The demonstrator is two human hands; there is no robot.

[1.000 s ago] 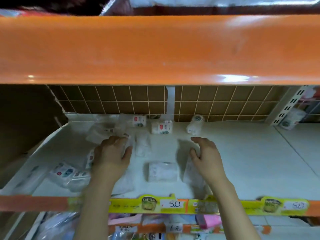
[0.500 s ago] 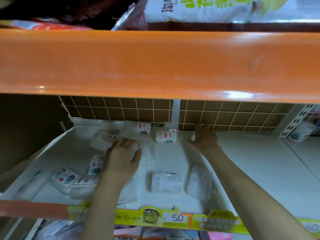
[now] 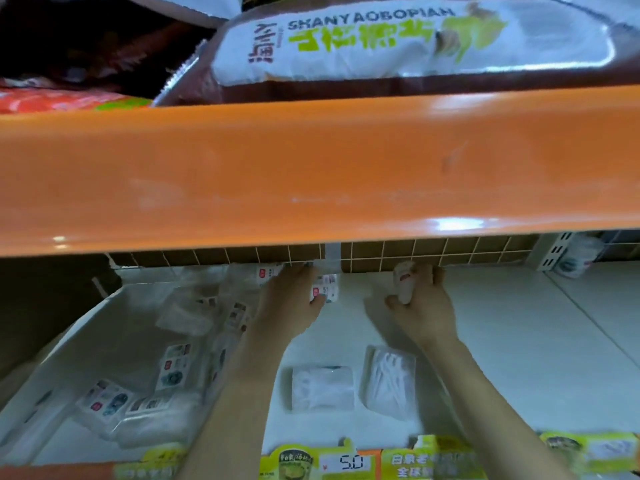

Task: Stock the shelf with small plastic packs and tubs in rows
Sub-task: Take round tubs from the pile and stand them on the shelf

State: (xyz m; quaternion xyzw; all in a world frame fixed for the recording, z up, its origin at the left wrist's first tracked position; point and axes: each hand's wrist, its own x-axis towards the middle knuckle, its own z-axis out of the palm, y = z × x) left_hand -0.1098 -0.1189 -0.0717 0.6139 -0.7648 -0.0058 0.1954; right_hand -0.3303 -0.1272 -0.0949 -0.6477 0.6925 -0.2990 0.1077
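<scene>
Hands now deep at the shelf [image 3: 519,341] back: left hand [image 3: 291,306] gripping a labelled pack [image 3: 325,289], right hand [image 3: 424,311] gripping a small tub [image 3: 403,282], back row apparently being straightened.

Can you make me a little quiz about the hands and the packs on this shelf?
1. True or false: the right hand grips a small white tub near the back of the shelf.
2. What does the left hand touch? A) a white pack with a red mark B) the price tag C) nothing
3. Fill in: two white packs, one beside the other, lie between the two ____.

Key: 1 true; 2 A; 3 forearms.
</scene>
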